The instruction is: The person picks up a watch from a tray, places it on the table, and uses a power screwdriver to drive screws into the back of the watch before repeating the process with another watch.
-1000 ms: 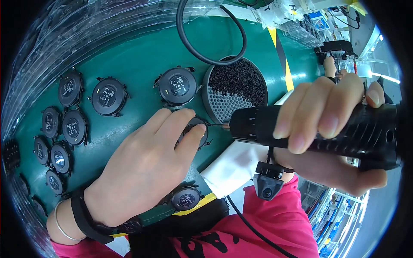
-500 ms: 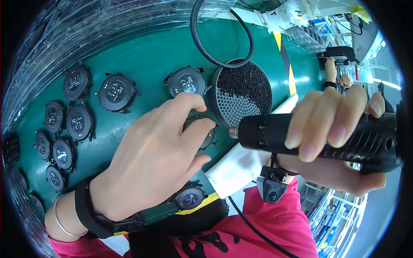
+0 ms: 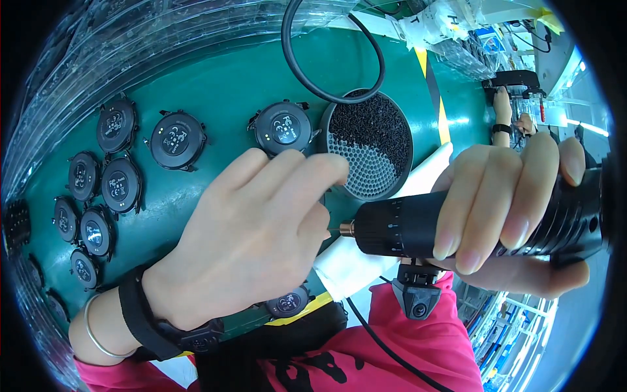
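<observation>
My right hand [image 3: 503, 209] is wrapped around a black electric screwdriver [image 3: 405, 225], lying nearly level with its copper-coloured tip pointing left. That tip ends right by the fingertips of my left hand [image 3: 255, 228], whose fingers are bent and drawn together. What those fingers hold, if anything, is hidden beneath them. A round black watch case [image 3: 284, 127] lies back up just beyond my left hand, and another watch case [image 3: 287, 302] shows partly below it. Behind the tip stands a round grey dish [image 3: 408, 134] with a holed plate, partly covered by tiny black pieces.
Several more watch cases [image 3: 176, 140] lie back up on the green mat [image 3: 215, 91] at left. A thick black cable [image 3: 287, 46] loops above the dish. White cloth or paper [image 3: 353, 264] lies under the screwdriver. Clear plastic trays [image 3: 163, 39] line the back. Another person's hands [image 3: 501, 108] work at far right.
My left hand has moved slightly right and curled in, covering the watch case that showed beneath it. The screwdriver's tip has shifted down and left, to the left fingertips.
</observation>
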A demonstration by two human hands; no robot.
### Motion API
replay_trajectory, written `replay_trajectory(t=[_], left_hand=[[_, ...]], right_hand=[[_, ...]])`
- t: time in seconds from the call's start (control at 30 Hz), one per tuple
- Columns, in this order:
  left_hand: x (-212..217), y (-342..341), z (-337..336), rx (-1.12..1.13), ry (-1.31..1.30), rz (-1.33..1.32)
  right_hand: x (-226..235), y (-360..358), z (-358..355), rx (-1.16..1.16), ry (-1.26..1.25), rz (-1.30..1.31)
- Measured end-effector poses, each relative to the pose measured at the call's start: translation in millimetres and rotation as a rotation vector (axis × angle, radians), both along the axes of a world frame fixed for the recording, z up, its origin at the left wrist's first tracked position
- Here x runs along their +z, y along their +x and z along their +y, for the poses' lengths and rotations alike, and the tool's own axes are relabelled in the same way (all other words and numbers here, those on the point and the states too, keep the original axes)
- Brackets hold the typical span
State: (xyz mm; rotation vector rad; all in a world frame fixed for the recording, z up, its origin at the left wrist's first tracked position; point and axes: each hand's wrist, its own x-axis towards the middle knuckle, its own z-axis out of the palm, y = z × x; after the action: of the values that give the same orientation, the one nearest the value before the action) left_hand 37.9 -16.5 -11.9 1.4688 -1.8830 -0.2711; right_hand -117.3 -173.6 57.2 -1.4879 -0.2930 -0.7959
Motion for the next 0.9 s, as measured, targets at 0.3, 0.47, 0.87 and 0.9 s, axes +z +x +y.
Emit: replay_trajectory(t=[0.3,0.47,0.87,0.9], left_hand=[[10.3,1.4,1.0,0.103,0.054,-0.120],[2.9,-6.1,-1.3,0.116,0.080,-0.158],[2.2,-9.4,-4.2,0.097,0.062,-0.165],[1.7,-8.4,-3.9,0.087,0.078,-0.168]], right_hand=[[-4.6,0.9,1.8,-0.035,-0.141,-0.007],[-10.1,-2.0,-4.1,-0.075,-0.238,-0.044],[-2.4,7.9,-7.8,0.072,-0.278,0.046],[-2.9,10.8,-6.9,0.114,-0.287,0.056]])
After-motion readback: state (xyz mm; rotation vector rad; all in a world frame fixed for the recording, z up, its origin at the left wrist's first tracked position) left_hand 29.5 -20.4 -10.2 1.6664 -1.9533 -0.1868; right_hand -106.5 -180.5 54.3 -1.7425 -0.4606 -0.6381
